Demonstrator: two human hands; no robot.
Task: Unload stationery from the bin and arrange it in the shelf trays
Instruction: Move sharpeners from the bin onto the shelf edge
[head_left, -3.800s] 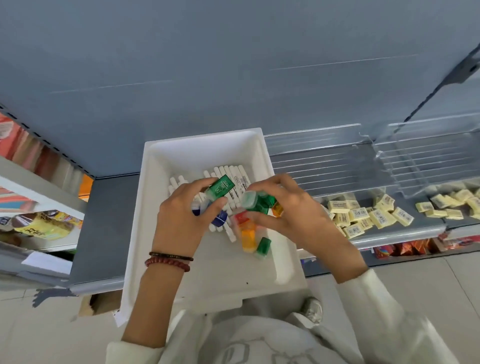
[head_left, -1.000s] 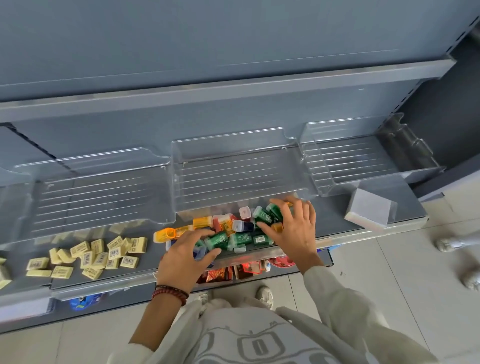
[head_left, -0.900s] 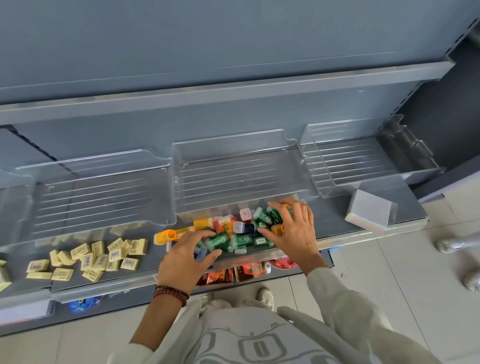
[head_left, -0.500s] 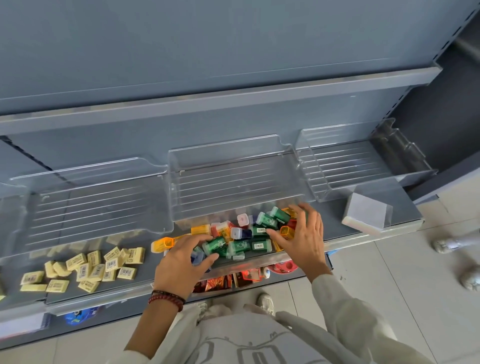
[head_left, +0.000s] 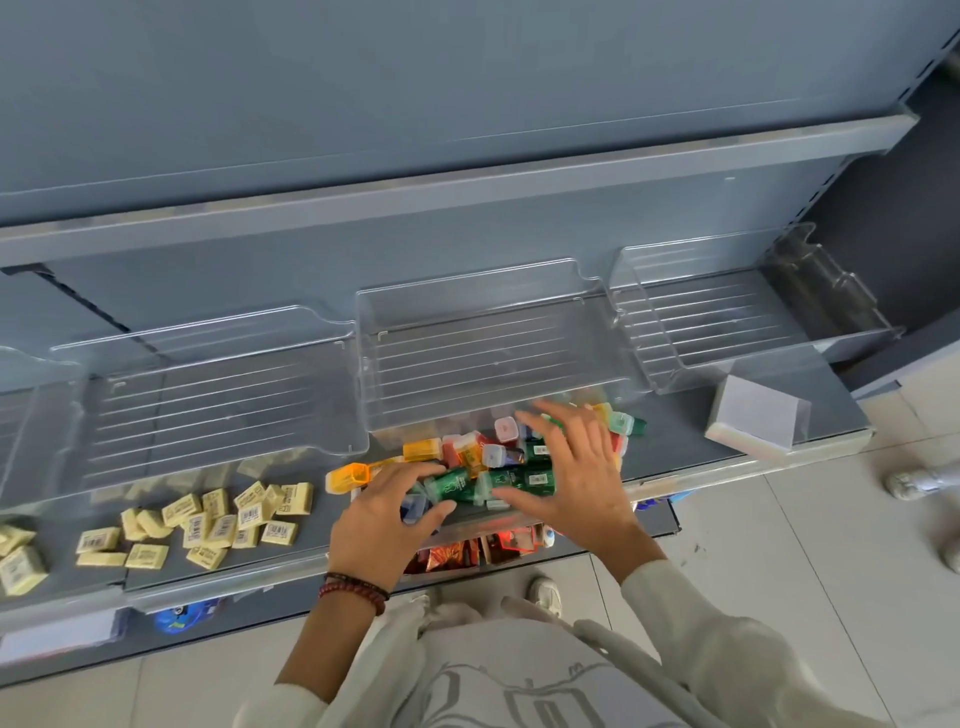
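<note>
The coloured stationery pieces (head_left: 467, 457) are heaped at the front edge of the shelf (head_left: 670, 441), their rear overhung by the middle clear tray (head_left: 483, 343). The right hand (head_left: 576, 473) is spread flat over them; the left hand (head_left: 384, 519) is cupped against them, and whether it grips any cannot be told. Yellow erasers (head_left: 223, 519) are scattered leftward, and a white box (head_left: 753, 421) is set rightward.

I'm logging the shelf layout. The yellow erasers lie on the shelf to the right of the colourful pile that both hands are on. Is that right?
Not quite. The head view shows the yellow erasers lying on the shelf to the left of the colourful pile, not the right. The left hand and right hand are both on that pile.
</note>
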